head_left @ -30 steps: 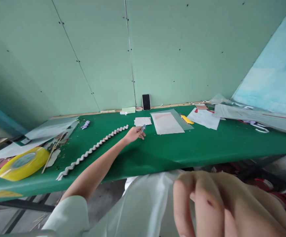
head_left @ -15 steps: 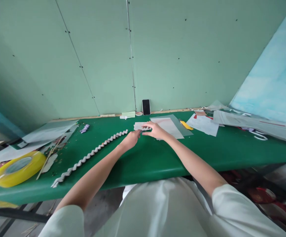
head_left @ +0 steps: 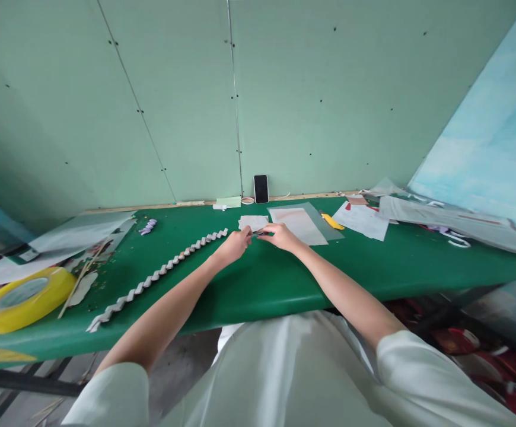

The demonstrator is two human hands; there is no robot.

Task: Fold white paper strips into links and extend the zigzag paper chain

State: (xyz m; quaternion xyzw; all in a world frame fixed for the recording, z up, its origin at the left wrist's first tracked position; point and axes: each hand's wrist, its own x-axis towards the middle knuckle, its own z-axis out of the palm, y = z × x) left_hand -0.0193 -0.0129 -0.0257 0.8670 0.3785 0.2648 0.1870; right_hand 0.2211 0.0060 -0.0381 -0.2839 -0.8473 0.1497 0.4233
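Observation:
My left hand (head_left: 236,245) and my right hand (head_left: 282,237) are close together above the green table (head_left: 258,284). Between their pinched fingertips is a small, thin greyish piece (head_left: 257,234), too small to make out clearly; the fingers of both hands are closed on it. Just behind the fingertips lies a small white paper (head_left: 252,222). A long zigzag-folded paper strip (head_left: 163,270) runs diagonally from near my left hand toward the table's front edge. To the right of the small paper, beyond my right hand, a pale sheet (head_left: 300,224) lies on a larger translucent one.
A black-screened phone (head_left: 261,189) leans on the wall. A yellow tape roll (head_left: 24,299), thin sticks (head_left: 83,277) and sheets lie at left, with a purple folded piece (head_left: 148,226). Right are a yellow tool (head_left: 332,222), white papers (head_left: 362,220) and a long flat package (head_left: 458,222).
My right hand's fingers have come down and closed on the small piece, where they were spread apart before. The whole view has shifted slightly.

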